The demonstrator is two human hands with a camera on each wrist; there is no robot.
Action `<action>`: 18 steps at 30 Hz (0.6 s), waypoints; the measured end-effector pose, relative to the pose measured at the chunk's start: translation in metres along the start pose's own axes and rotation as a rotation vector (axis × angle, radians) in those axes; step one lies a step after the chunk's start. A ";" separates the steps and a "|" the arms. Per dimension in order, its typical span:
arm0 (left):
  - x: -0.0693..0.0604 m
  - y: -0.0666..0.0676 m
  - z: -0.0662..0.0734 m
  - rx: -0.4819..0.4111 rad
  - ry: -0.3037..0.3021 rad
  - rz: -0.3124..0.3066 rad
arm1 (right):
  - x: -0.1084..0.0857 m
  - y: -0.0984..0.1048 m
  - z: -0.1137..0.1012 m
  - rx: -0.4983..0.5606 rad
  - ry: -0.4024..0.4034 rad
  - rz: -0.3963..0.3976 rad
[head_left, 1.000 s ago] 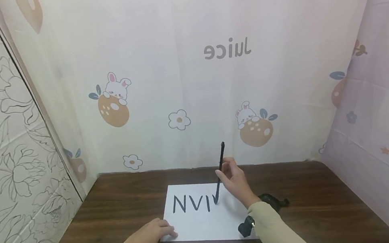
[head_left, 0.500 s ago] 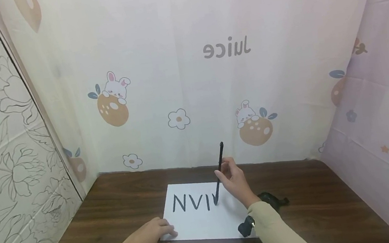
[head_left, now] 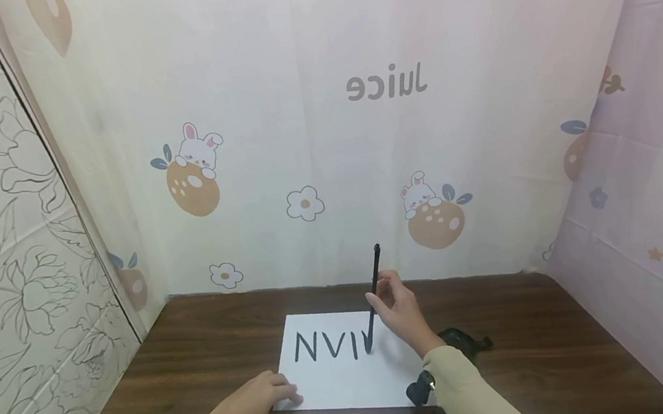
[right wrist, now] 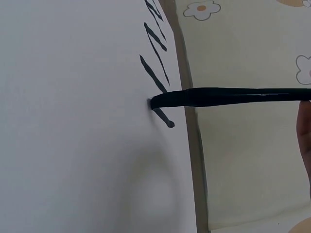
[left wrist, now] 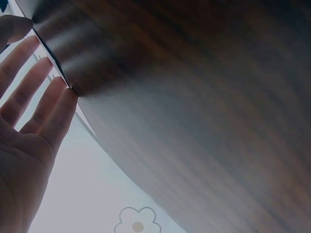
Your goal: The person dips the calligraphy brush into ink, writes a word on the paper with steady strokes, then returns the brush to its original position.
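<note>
A black writing brush [head_left: 375, 270] stands steeply in my right hand [head_left: 403, 312], pinched between thumb and fingers. Its dark tip presses on a white sheet of paper [head_left: 341, 389], at a fresh stroke right of the black letters "NVI" [head_left: 325, 346]. From the right wrist, the brush [right wrist: 228, 96] lies across the view with its tip bent against the paper [right wrist: 73, 126], a short diagonal mark beside it. My left hand [head_left: 247, 409] rests at the sheet's lower left corner, fingers on its edge. The left wrist view shows this hand [left wrist: 29, 141] with extended fingers.
A dark rounded object with a small projection [head_left: 462, 341] sits behind my right forearm, partly hidden. A black wrist camera [head_left: 419, 388] overhangs the paper's lower right. The brown wooden table [head_left: 143, 396] ends against a printed curtain [head_left: 310, 133], with cloth on both sides.
The brush tip has moved slightly toward me down the sheet, lengthening the stroke. The brush's top has shifted a little to the left. My left hand has stayed in place.
</note>
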State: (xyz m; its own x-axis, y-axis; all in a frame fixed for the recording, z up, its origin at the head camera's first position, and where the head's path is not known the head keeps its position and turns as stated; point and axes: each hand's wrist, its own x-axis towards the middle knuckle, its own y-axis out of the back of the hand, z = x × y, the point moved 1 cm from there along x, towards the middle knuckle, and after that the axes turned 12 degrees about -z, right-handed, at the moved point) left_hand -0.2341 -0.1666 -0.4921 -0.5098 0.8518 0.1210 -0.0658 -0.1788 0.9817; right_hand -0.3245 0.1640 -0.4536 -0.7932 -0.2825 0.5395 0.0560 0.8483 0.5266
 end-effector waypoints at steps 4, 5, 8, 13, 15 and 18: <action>0.000 -0.001 0.000 -0.002 0.001 0.004 | 0.000 0.000 -0.001 0.010 -0.016 -0.003; 0.000 -0.001 -0.001 -0.002 0.000 0.005 | 0.000 0.000 -0.001 0.009 -0.019 -0.003; 0.000 -0.001 -0.001 0.000 -0.005 0.008 | -0.001 -0.001 -0.002 0.008 -0.024 -0.004; -0.001 -0.001 -0.001 0.002 -0.001 0.000 | -0.002 -0.001 -0.003 0.006 -0.030 -0.006; -0.001 -0.001 -0.001 0.002 0.002 -0.001 | -0.002 -0.001 -0.003 0.001 -0.028 -0.006; 0.000 -0.001 -0.001 0.003 0.001 0.002 | -0.003 0.000 -0.004 -0.006 -0.019 -0.006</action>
State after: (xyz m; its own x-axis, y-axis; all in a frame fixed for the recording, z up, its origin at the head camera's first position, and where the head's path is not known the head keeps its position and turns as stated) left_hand -0.2348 -0.1673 -0.4934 -0.5108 0.8509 0.1225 -0.0624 -0.1787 0.9819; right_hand -0.3203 0.1627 -0.4528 -0.8047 -0.2787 0.5241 0.0551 0.8441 0.5334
